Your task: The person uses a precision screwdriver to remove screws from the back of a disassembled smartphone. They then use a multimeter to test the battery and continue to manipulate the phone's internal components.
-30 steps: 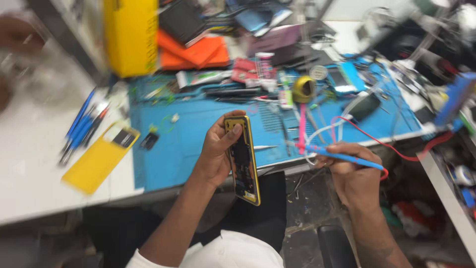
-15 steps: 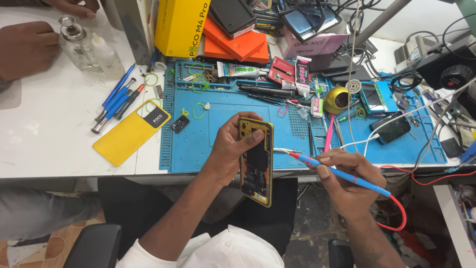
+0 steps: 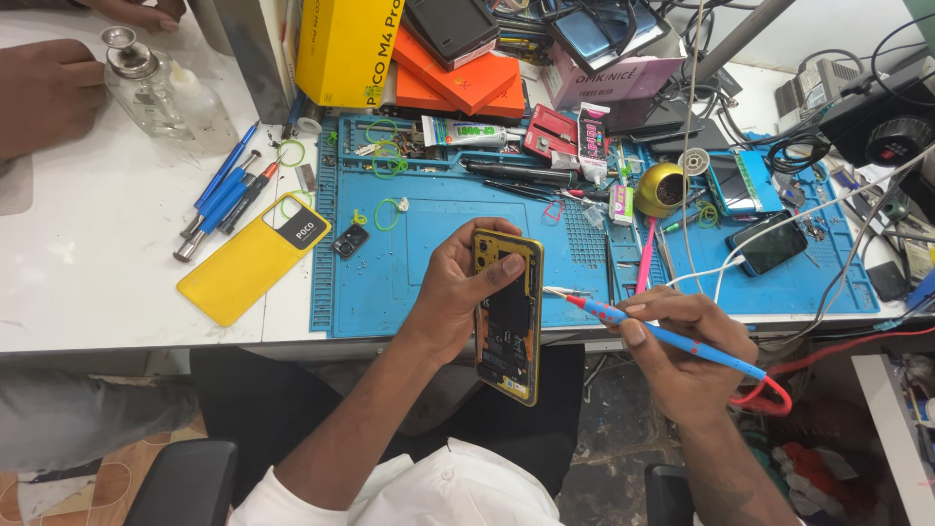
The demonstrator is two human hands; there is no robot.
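- head view: my left hand (image 3: 458, 287) gripped the opened phone (image 3: 508, 317), back cover off and circuit boards showing, thumb pressed across its upper part; the phone hung just over the near edge of the blue work mat (image 3: 429, 244).
- my right hand (image 3: 682, 341) was closed round a blue soldering iron (image 3: 662, 334) like a pen, to the right of the phone, tip aimed at it but short of touching.
- left of the mat lay a yellow back cover (image 3: 248, 263) and blue screwdrivers (image 3: 224, 190).
- far left of the mat, another person's hand (image 3: 44, 93) rested beside a glass bottle (image 3: 146, 88).
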